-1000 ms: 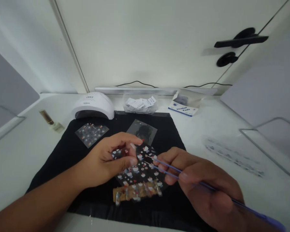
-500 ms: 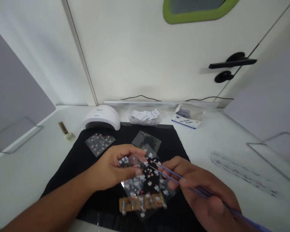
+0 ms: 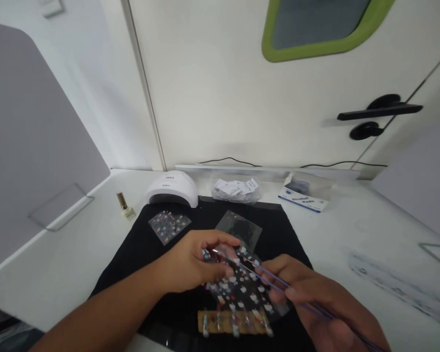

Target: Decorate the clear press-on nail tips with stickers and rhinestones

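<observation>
My left hand pinches the top edge of a clear sticker sheet printed with small white and red motifs, held just above a black mat. My right hand grips thin blue tweezers, whose tips reach onto the sheet beside my left fingertips. Below the sheet lies a tan strip carrying several false nail tips, partly covered by the sheet.
A second sticker sheet and a clear film lie on the mat. Behind stand a white nail lamp, a small polish bottle, a bag of white packets and an alcohol pad box. Grey dividers flank the white table.
The camera has tilted up and swung left, so everything sits lower and further right. Both hands keep their hold; the tweezer tips have moved closer to my left fingertips.
</observation>
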A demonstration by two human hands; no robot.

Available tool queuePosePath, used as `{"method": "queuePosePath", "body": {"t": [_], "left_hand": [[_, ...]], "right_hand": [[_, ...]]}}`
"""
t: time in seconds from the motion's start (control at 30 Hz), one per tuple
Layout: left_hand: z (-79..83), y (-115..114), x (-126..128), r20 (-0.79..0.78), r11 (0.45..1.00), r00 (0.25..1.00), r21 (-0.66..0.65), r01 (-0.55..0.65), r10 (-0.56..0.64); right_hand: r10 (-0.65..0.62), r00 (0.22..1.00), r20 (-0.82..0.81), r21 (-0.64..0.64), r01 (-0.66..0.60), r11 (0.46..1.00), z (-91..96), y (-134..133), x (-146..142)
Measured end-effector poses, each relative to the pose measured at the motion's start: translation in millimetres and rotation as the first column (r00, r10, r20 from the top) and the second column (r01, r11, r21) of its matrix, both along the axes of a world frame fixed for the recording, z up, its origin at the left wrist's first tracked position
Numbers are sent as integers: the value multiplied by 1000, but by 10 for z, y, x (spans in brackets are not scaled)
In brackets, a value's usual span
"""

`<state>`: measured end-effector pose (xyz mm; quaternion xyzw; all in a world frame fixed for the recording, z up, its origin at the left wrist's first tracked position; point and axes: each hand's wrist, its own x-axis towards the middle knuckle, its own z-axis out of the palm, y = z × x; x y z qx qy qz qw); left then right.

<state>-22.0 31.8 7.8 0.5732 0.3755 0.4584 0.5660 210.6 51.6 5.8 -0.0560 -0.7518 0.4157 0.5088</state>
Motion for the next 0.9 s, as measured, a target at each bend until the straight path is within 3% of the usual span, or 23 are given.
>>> {"method": "queuePosePath", "body": {"t": [0.33, 0.73, 0.9], "left_hand": [[11, -125, -39, -15, 1000, 1000, 0, -5, 5], [78, -241, -12, -134, 981, 990, 196, -18, 44], [117, -258, -10, -207, 938, 978, 345, 44, 30]], "right_hand": [[-6, 997, -80, -20, 5, 1000, -4, -122, -83], [-3, 994, -105, -91, -6, 996, 77, -188, -96], [0, 996, -89, -49, -4, 999, 39, -213, -93]]}}
